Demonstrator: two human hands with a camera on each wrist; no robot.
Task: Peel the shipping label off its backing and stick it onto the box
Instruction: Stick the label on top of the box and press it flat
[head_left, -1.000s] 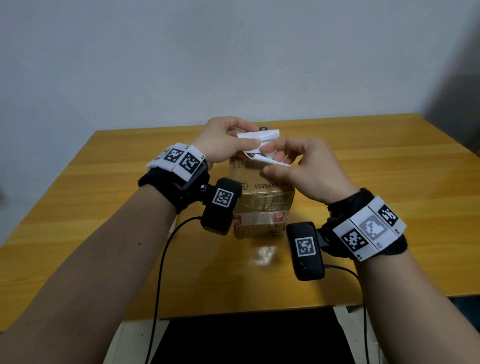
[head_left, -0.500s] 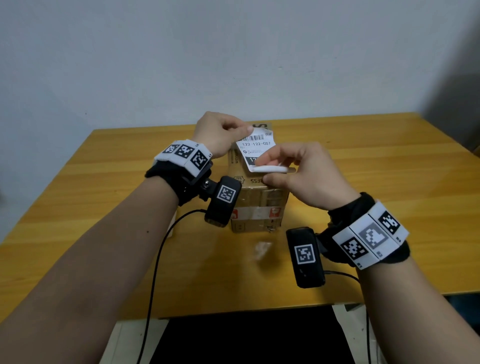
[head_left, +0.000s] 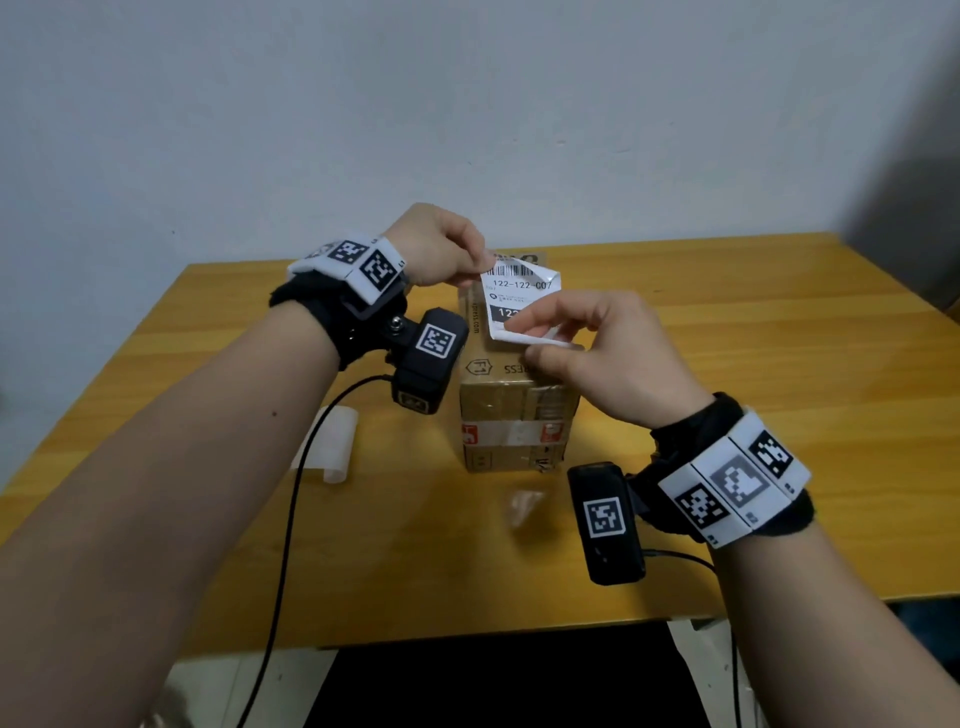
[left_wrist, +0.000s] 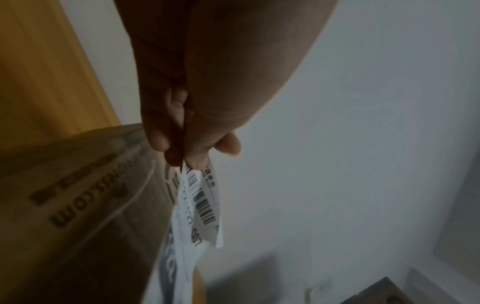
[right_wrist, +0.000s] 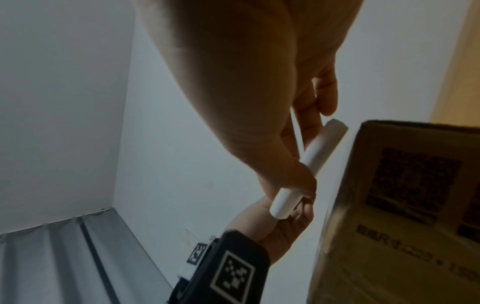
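A person's left hand (head_left: 434, 244) pinches the top corner of a white shipping label (head_left: 519, 296) between thumb and fingertips (left_wrist: 158, 142), holding the printed sheet up above a cardboard box (head_left: 511, 410). The right hand (head_left: 597, 353) grips the backing (head_left: 540, 340), a smooth white strip curled into a tight roll along the label's lower edge, thumb under it and fingers curled over it; from the right wrist the roll (right_wrist: 306, 164) shows as a slim tube running between thumb and fingers. The label is thin and slightly buckled, its far corner bent, and it carries a barcode, the number 122-122-007 and a black band with white digits. In the left-wrist view the same sheet (left_wrist: 200, 197) hangs down from the pinch, just beside the box's printed side (left_wrist: 78, 205).

The box is brown corrugated card, oblong, sealed with glossy clear tape and a white band with red marks across its near end; it stands shut on a yellow wooden table (head_left: 753, 338) with a visible grain. A translucent, curled sheet of paper (head_left: 332, 441) lies on the tabletop to the left of the box, partly behind the left forearm. Both wrists wear black straps with white marker blocks and small black cameras, each trailing a cable. A plain pale wall (head_left: 467, 104) rises behind the table.
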